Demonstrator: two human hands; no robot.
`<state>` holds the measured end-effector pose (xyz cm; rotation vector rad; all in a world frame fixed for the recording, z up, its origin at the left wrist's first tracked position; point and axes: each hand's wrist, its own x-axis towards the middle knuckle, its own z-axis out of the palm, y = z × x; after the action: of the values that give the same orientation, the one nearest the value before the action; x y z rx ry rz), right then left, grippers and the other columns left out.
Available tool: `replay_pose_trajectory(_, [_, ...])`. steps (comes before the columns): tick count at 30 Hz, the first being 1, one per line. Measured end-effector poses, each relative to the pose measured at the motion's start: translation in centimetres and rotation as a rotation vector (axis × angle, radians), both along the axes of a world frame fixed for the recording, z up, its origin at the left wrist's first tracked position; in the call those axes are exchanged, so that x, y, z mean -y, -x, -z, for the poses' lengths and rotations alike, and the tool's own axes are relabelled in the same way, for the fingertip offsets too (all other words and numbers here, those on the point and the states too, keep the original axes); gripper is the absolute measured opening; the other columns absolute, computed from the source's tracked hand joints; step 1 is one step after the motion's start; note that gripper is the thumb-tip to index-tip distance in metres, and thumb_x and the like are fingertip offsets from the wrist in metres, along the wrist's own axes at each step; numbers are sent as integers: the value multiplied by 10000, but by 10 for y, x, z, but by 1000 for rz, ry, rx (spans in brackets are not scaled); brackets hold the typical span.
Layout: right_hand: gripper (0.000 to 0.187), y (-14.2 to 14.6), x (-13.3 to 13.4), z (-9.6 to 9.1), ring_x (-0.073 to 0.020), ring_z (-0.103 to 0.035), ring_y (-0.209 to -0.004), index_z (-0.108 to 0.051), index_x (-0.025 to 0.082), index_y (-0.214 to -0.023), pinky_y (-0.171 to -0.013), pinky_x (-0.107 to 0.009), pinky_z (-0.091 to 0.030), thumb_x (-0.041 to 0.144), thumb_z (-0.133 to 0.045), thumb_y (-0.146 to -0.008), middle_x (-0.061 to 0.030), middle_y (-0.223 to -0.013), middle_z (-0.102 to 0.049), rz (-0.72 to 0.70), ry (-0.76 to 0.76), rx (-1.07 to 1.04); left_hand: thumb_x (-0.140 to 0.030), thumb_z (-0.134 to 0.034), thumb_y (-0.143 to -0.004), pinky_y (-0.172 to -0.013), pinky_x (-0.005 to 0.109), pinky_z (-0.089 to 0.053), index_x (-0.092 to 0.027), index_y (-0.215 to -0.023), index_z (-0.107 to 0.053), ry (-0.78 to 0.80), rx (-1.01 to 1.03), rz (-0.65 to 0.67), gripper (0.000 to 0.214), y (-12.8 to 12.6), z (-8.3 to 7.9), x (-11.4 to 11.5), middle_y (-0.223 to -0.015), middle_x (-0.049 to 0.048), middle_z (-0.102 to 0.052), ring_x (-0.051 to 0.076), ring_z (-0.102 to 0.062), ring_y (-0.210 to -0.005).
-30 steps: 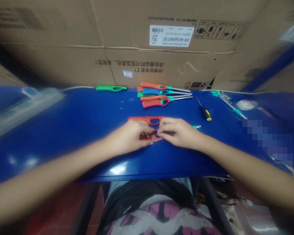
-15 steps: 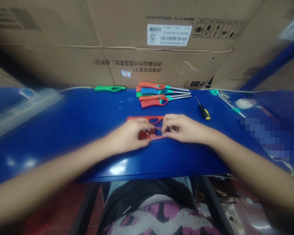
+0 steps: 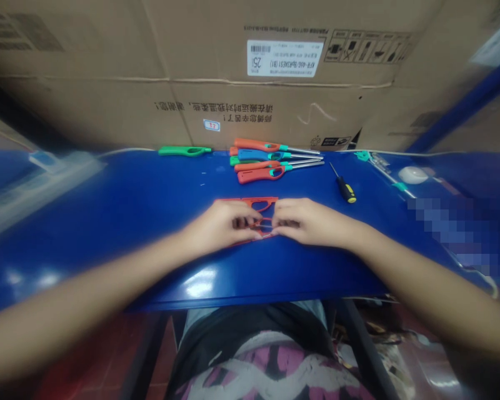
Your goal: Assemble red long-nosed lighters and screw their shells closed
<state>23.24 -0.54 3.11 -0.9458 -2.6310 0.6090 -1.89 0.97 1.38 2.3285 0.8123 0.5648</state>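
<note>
My left hand (image 3: 220, 226) and my right hand (image 3: 306, 222) meet at the middle of the blue table (image 3: 120, 211), fingers curled and pinching an orange-red lighter shell (image 3: 263, 228) that lies flat between them. A second orange-red shell half (image 3: 259, 202) lies just behind the fingers. Most of the held shell is hidden under my fingers.
A pile of orange, blue and green long-nosed lighters (image 3: 270, 161) lies at the back, a lone green handle (image 3: 184, 150) to its left. A yellow-and-black screwdriver (image 3: 344, 186) lies to the right. Cardboard boxes (image 3: 233, 72) wall off the far edge.
My hands have stayed on the orange-red shell, fingers shifting slightly closer together. The view drifted a little; nothing else on the table moved.
</note>
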Motion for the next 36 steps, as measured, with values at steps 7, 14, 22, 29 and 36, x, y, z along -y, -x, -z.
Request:
replay_pose_trajectory(7, [69,2,2,-1,-143,-586,-763,-689,163,-852,-682,-252,-418,131,-653,-900,-42,-888,-649,11,-8,13,-300,-792,-835,-661,213,-486,-165,-1109,-760,1,8,6,307,-1,1,-1,-923,41,-762,114,-628,-692])
replay_pose_trajectory(14, [64,3,3,1,-147,-586,-765,-687,162,-855,-688,-261,-420,147,-652,-908,-45,-895,-649,17,-23,23,-266,-772,-851,-669,220,-487,-167,-1085,-755,-54,-9,9,255,-1,0,2,-889,32,-751,120,-629,-694])
replay_pose_trajectory(22, [72,4,3,0,-153,-595,-779,-684,166,-860,-708,-266,-438,132,-641,-907,-46,-898,-652,2,-24,9,-284,-731,-889,-687,229,-489,-162,-1091,-750,-67,-34,51,236,-3,-6,5,-941,53,-758,136,-652,-734])
replay_pose_trajectory(29, [137,2,1,-3,-139,-604,-770,-716,175,-903,-697,-250,-457,67,-636,-875,-40,-920,-661,27,58,-6,-283,-742,-874,-702,239,-497,-186,-1131,-751,-50,-32,9,275,-1,-1,0,-925,40,-746,137,-645,-742])
replay_pose_trajectory(36, [173,2,3,-7,-142,-608,-787,-732,172,-936,-719,-258,-470,56,-617,-878,-51,-959,-660,39,85,31,-287,-751,-867,-665,233,-472,-198,-1137,-763,-68,-24,15,285,-3,-2,0,-913,44,-744,148,-651,-750])
